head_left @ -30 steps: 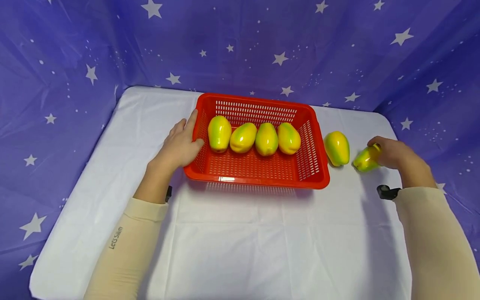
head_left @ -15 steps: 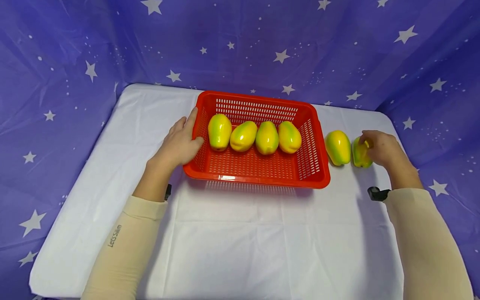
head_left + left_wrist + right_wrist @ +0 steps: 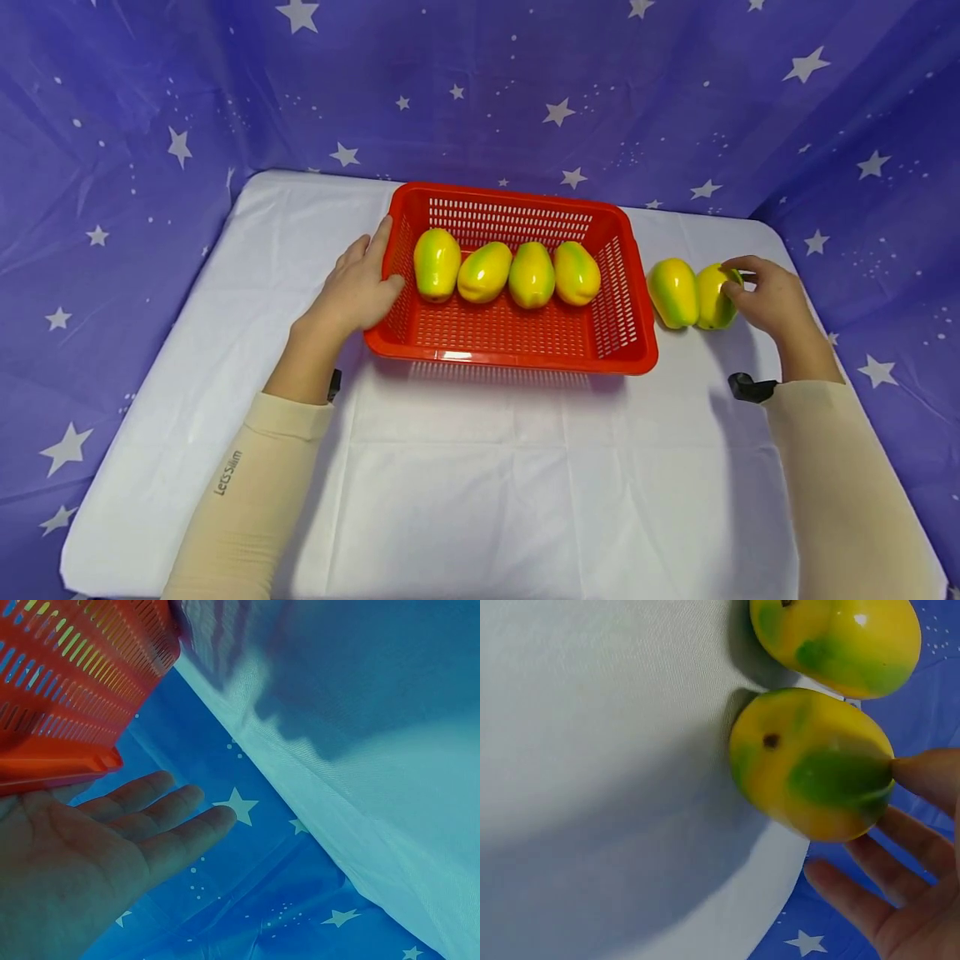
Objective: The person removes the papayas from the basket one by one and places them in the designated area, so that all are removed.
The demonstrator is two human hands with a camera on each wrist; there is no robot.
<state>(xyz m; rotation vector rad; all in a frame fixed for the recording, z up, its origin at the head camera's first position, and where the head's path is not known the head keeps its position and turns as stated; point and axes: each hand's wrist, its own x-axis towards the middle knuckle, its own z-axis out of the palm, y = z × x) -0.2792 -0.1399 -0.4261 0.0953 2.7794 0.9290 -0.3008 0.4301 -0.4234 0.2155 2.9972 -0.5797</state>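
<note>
Several glossy yellow-green mangoes, one of them the leftmost mango (image 3: 437, 265), lie in a row inside a red slotted basket (image 3: 510, 360). My left hand (image 3: 356, 283) rests against the basket's left end, thumb over the rim; in the left wrist view its other visible fingers are straight. To the right of the basket, an outer mango (image 3: 810, 769) lies on the white cloth beside another mango (image 3: 673, 293). My right hand (image 3: 772, 296) holds that outer mango by its right side, between thumb and fingertips. The remaining right fingers stretch out beside it in the right wrist view.
A white cloth (image 3: 465, 483) covers the table under the basket. Behind and along both sides hangs a purple star-patterned curtain (image 3: 510, 100). The outer mango lies near the table's right edge.
My right hand has shifted the outer mango leftward and turned it, until it lies against its neighbour. The left hand, basket and mangoes inside have kept their places.
</note>
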